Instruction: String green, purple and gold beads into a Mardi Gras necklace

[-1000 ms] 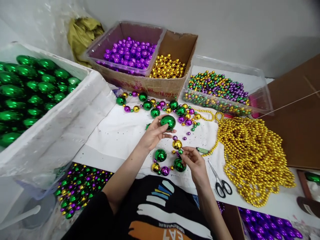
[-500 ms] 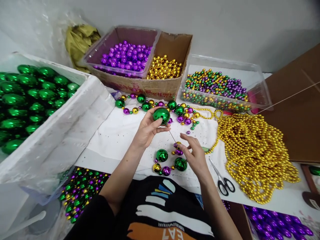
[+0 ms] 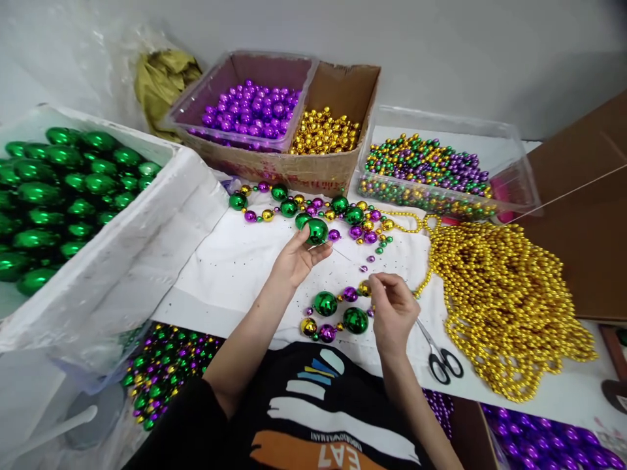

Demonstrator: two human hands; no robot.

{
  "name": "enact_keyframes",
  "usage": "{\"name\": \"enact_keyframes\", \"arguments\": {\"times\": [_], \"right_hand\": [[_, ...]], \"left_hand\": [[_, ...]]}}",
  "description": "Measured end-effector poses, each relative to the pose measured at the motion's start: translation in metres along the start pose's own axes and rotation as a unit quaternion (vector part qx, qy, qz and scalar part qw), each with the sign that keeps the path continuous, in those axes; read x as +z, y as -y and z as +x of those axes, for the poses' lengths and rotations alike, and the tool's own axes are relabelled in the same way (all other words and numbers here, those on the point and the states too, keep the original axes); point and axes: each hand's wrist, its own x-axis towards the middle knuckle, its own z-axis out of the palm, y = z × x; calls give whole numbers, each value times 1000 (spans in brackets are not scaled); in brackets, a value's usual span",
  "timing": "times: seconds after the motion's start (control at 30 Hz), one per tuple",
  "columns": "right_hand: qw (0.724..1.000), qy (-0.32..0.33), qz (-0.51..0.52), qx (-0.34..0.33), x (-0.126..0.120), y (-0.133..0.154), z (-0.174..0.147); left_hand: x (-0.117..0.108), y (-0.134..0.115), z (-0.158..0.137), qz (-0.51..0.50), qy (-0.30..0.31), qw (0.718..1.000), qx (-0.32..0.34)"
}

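My left hand point(image 3: 300, 260) is closed around a large shiny green bead point(image 3: 317, 231), holding it above the white cloth. A thin line, wire or thread, runs from below this bead toward a small purple bead point(image 3: 363, 268). My right hand point(image 3: 394, 312) pinches the upper end of a bead strand, beside a gold bead point(image 3: 364, 287); its fingertips partly hide what they grip. That strand, with green, purple and gold beads, curves over the cloth; one large green bead point(image 3: 355, 320) lies near my right wrist. Behind my left hand lies a longer mixed bead strand point(image 3: 289, 207).
Black-handled scissors point(image 3: 445, 364) and a heap of gold bead chains point(image 3: 509, 307) lie at right. A white box point(image 3: 147, 215) of green beads stands left. Behind are a cardboard box point(image 3: 274, 164) and a clear bin point(image 3: 526, 176) of small mixed beads.
My right hand has moved right and closed into a pinch at the strand's end, pulling its gold and purple beads along. My left hand has shifted slightly right and turned with the green bead.
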Motion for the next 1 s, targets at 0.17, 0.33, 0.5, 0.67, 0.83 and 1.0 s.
{"name": "enact_keyframes", "arguments": {"times": [0.17, 0.33, 0.5, 0.67, 0.83, 1.0], "right_hand": [[991, -33, 17, -126, 8, 30, 10], [955, 3, -109, -277, 5, 50, 11], [906, 17, -175, -386, 2, 59, 5], [877, 21, -212, -430, 5, 57, 6], [868, 38, -229, -439, 8, 51, 11], [867, 51, -216, -445, 13, 44, 13]], "left_hand": [[1, 17, 3, 4, -8, 994, -113], [-3, 28, 4, -5, -11, 987, -160], [-7, 30, 5, -7, -7, 983, -182], [-4, 31, 6, -12, 1, 984, -180], [-6, 32, 6, -14, 23, 985, -172], [-10, 32, 6, -3, 44, 984, -172]]}}
